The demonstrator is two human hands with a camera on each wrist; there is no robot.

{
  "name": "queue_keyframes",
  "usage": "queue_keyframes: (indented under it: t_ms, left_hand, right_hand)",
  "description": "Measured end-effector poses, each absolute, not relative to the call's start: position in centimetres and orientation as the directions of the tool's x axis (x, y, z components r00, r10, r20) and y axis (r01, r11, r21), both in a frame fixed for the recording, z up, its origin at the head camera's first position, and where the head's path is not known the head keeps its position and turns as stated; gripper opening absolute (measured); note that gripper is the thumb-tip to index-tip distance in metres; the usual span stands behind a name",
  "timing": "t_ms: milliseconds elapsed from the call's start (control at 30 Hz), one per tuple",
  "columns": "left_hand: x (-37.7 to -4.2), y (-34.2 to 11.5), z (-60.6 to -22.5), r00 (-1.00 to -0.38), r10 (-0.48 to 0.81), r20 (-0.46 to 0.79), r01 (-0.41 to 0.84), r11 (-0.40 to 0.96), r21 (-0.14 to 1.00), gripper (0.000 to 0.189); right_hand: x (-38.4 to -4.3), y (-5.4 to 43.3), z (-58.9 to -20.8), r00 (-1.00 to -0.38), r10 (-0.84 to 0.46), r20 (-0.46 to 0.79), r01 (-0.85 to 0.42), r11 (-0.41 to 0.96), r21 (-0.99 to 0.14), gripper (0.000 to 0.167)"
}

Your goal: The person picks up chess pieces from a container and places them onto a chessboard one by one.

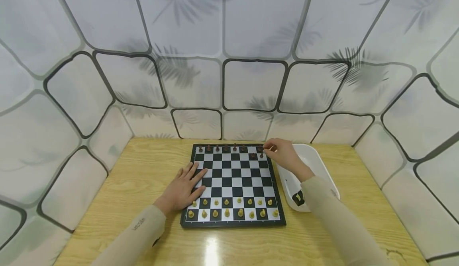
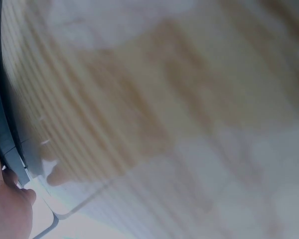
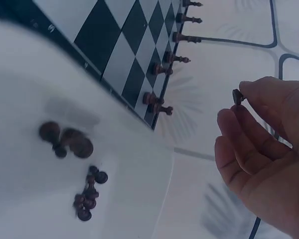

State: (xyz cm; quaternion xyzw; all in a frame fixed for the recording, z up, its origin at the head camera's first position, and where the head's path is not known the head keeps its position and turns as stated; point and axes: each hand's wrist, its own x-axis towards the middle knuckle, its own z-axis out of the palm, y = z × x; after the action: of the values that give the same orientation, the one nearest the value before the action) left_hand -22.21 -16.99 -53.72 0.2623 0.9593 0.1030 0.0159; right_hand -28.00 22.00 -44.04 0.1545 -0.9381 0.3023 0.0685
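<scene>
A black-and-white chessboard (image 1: 231, 172) lies flat on the wooden table. My left hand (image 1: 183, 189) rests with spread fingers on its left edge; in the left wrist view only part of that hand (image 2: 10, 211) shows. Over the far right corner, my right hand (image 1: 285, 156) pinches a small dark brown chess piece (image 3: 236, 97) between thumb and fingertips. Brown pieces (image 1: 234, 148) line the far row, and a single brown piece (image 1: 253, 155) stands in the row before it. Two rows of yellow pieces (image 1: 227, 213) stand at the near side.
Right of the board sits a white tray (image 1: 315, 158), partly under the right forearm. Several loose brown pieces (image 3: 89, 194) lie in it, with a small black-and-yellow item (image 1: 298, 197) near its front end. Patterned cloth walls (image 1: 254, 85) enclose the table (image 1: 143, 166) at the back and sides.
</scene>
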Motion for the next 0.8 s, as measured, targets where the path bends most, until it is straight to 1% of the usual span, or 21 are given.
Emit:
queue_keyframes:
  t_ms: [167, 400, 667, 800]
  left_hand:
    - [-22.2, -17.0, -53.8, -0.863, 0.504, 0.022, 0.497, 0.842, 0.209, 0.069]
    - [-22.2, -17.0, -53.8, -0.864, 0.504, 0.022, 0.497, 0.843, 0.206, 0.069]
    - [-22.1, -16.9, -53.6, -0.866, 0.499, 0.024, 0.492, 0.845, 0.21, 0.069]
    - [-22.1, -16.9, -53.5, -0.865, 0.501, 0.032, 0.495, 0.842, 0.212, 0.069]
  right_hand:
    - [-28.7, 20.5, -44.2, -0.942, -0.248, 0.228, -0.335, 0.751, -0.569, 0.016]
    - [-29.7, 19.0, -44.9, -0.953, -0.251, 0.172, -0.303, 0.737, -0.605, 0.018]
    - [-30.8, 18.1, -45.9, -0.946, -0.271, 0.18, -0.323, 0.725, -0.608, 0.018]
    - [-31.2, 17.8, -46.4, -0.944, -0.273, 0.184, -0.328, 0.739, -0.588, 0.017]
